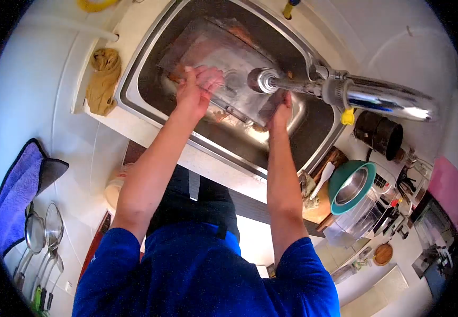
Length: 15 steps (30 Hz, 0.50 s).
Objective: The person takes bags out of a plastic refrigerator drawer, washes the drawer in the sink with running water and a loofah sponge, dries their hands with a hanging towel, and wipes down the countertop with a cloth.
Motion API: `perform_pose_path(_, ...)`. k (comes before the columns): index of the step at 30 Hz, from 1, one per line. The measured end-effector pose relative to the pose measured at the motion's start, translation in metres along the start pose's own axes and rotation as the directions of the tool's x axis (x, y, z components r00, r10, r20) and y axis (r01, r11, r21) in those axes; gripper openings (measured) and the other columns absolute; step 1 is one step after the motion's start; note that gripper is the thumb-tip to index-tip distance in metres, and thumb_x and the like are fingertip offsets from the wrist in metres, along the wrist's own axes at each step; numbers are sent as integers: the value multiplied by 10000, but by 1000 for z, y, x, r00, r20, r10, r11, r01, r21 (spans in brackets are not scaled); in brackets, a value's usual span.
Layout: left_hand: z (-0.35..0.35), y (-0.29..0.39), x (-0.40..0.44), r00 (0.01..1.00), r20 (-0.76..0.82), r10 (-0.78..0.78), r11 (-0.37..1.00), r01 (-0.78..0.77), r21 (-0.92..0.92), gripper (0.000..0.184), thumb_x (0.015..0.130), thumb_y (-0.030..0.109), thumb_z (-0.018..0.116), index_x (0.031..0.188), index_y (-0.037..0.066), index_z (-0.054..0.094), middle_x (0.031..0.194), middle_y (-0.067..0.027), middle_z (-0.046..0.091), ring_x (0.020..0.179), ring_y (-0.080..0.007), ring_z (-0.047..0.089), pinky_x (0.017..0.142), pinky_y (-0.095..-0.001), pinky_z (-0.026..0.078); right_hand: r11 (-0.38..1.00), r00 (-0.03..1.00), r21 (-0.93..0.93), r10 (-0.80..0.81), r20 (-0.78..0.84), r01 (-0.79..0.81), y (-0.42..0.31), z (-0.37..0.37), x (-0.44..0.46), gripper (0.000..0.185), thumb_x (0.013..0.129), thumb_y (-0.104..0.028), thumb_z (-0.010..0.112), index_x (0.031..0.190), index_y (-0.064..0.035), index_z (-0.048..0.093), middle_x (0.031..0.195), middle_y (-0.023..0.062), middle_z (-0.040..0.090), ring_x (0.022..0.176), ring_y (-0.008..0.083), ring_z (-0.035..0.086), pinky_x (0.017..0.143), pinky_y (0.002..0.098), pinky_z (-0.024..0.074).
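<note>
A flat, wet rectangular tray or panel (218,53) lies tilted in the metal sink (313,132), under the chrome faucet (313,87). My right hand (281,110) grips the panel's near right corner, its fingers partly hidden behind the edge. Over the near left part of the panel is my left hand (200,87), palm up with the fingers spread and somewhat blurred. Water runs over the panel's surface below the faucet head. Reddish-brown patches show around the panel in the sink.
A brown cloth (103,82) lies left of the sink. On the right are a teal bowl (335,185), a white spoon (322,179) and a dark pot (378,134). A purple towel (20,185) and metal utensils (35,232) hang at the left.
</note>
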<state>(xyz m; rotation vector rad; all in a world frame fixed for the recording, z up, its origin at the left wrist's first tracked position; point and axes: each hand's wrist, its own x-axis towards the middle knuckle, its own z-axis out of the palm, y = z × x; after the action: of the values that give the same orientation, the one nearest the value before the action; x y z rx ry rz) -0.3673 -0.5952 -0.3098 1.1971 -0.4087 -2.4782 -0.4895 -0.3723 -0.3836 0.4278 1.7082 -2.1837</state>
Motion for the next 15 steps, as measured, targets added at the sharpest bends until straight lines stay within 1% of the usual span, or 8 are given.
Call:
perform_pose_path(2,-2,-6,1,1000,-7,23,1000,-23,-18,554,1016,504,424,1192,-15,507,1182,-236,642,1114,-369,633,981,-479,537,981,981,-16,195,-3,-195,11,-15,-15,257,1030,-87,435,1197,-63,629,1095,54,667,965,197,638,812,344,531)
perform_pose_path(4,-3,-12,-2,999,-16,40,998,-40,-48,574,1018,505,423,1200,-33,507,1143,-243,652,1080,-380,644,950,-489,555,829,832,-73,549,-82,-554,13,-25,-42,279,1009,-92,445,1237,-67,603,1123,92,673,964,233,670,871,402,565)
perform_pose_path(7,-8,-14,-3,998,-41,-41,997,38,-70,600,1012,530,427,1233,-19,528,1178,-197,652,1109,-340,633,922,-444,557,754,751,-79,657,71,-652,10,-47,-33,271,1017,-113,443,1223,-67,614,1130,90,673,978,235,670,879,402,565)
perform_pose_path(8,-18,-20,0,994,-48,-96,994,94,-46,570,1008,510,468,1252,0,537,1212,-174,646,1133,-326,626,923,-429,547,810,819,-202,571,59,-551,9,-48,-24,295,1038,-124,416,1244,-38,609,1181,127,668,1075,267,650,958,444,538)
perform_pose_path(10,-19,-24,-8,988,-54,-147,989,146,-13,544,1003,491,509,1271,19,545,1245,-150,639,1157,-312,619,925,-413,536,919,911,53,379,161,-391,7,-41,2,297,1043,-129,408,1246,-42,606,1162,115,678,1047,267,660,952,438,539)
perform_pose_path(12,-9,-39,-37,947,33,-318,932,306,194,462,991,398,588,1297,55,545,1304,-124,618,1203,-311,598,952,-404,505,958,964,111,256,77,-263,16,-33,9,294,1037,-167,431,1230,-33,609,1139,97,677,1016,260,660,920,433,544)
perform_pose_path(14,-7,-44,-50,916,170,-363,926,335,172,419,979,314,622,1309,70,538,1317,-138,608,1228,-323,582,1023,-466,470,900,901,-321,375,220,-296,80,-74,35,276,913,-25,590,1186,-2,619,1037,76,673,903,215,639,812,385,543)
perform_pose_path(15,-6,-47,-52,916,220,-337,939,308,156,419,981,306,619,1310,62,533,1324,-144,599,1232,-330,578,1048,-489,452,649,838,-665,542,62,-371,33,-51,2,338,917,-41,595,1253,3,593,1106,86,657,972,210,637,873,362,518)
